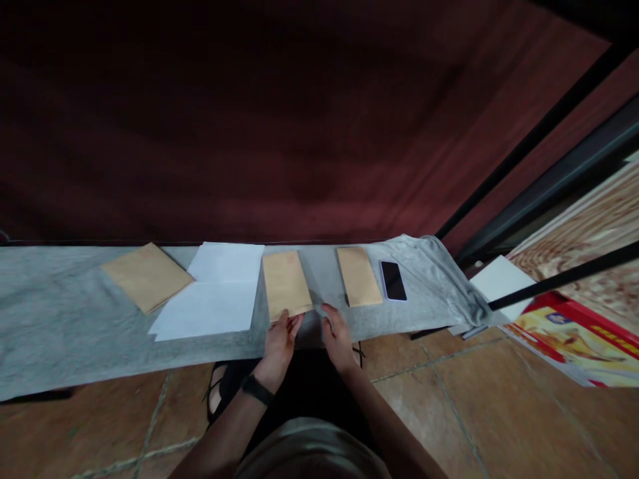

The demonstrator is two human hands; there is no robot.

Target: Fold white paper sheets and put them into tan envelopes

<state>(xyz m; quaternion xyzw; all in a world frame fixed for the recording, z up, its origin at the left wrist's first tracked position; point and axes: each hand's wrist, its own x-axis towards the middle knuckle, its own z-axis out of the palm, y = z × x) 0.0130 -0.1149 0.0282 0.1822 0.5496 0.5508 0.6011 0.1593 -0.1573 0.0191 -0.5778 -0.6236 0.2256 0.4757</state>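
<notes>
A brown paper envelope (287, 283) lies in front of me on the grey cloth. My left hand (282, 336) pinches its near edge, thumb on top and fingers underneath. Just right of that envelope's near corner is my right hand (338, 334), its fingers apart and curved, holding nothing. Another brown envelope (359, 276) rests further right, beside a dark-screened phone (394, 281). White paper sheets (214, 293) are spread to the left, overlapping one another. At the far left, more brown envelopes (147, 276) sit at an angle, touching the sheets.
The grey cloth (64, 313) covers a long narrow surface against a dark red curtain (249, 133). Black metal bars (539, 140) slant on the right. A red and yellow box (579, 339) and a white board (503, 287) stand low at the right, above the tiled floor (429, 406).
</notes>
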